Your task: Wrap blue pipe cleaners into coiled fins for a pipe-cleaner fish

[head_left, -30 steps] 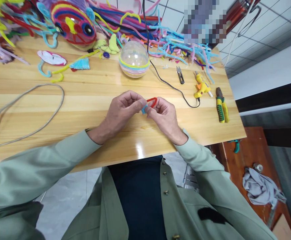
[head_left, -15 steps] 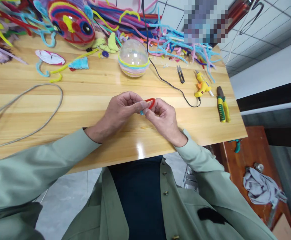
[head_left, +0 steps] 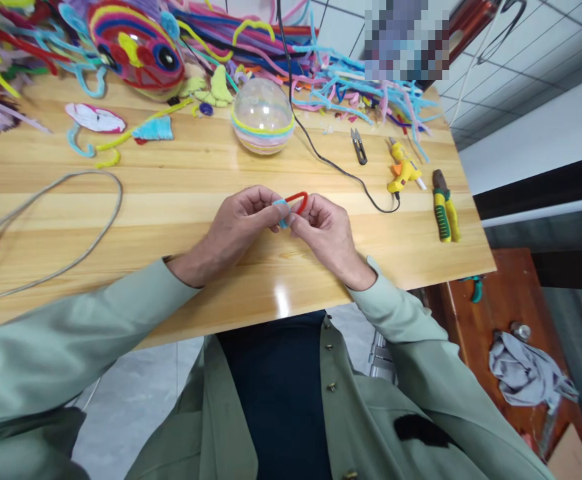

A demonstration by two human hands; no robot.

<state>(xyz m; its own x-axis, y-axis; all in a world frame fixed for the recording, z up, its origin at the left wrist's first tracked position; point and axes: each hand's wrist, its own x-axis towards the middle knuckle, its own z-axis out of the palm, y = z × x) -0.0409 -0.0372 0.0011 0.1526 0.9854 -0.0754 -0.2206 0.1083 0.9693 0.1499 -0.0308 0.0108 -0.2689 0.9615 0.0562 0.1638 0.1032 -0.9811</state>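
Observation:
Over the front of the table, my left hand (head_left: 245,223) pinches a small light-blue pipe cleaner piece (head_left: 283,215) between thumb and fingers. A red pipe cleaner (head_left: 299,198) curves in a bend from that piece across to my right hand (head_left: 325,230), whose thumb and forefinger are closed on its other side. The fingertips of both hands are close together, and they partly hide where red and blue meet. Beyond the hands sits a clear plastic ball (head_left: 263,117) with yellow, blue and pink bands around it.
A yellow glue gun (head_left: 403,168), small thread snips (head_left: 358,147) and green-yellow pliers (head_left: 445,205) lie on the right. At the back left is a colourful fish-like ball (head_left: 138,50), near loose pipe cleaners (head_left: 341,90). A grey cable loop (head_left: 45,180) lies left.
My hands have drawn slightly apart, so more of the light-blue piece and the red bend shows. The whole view has shifted a little.

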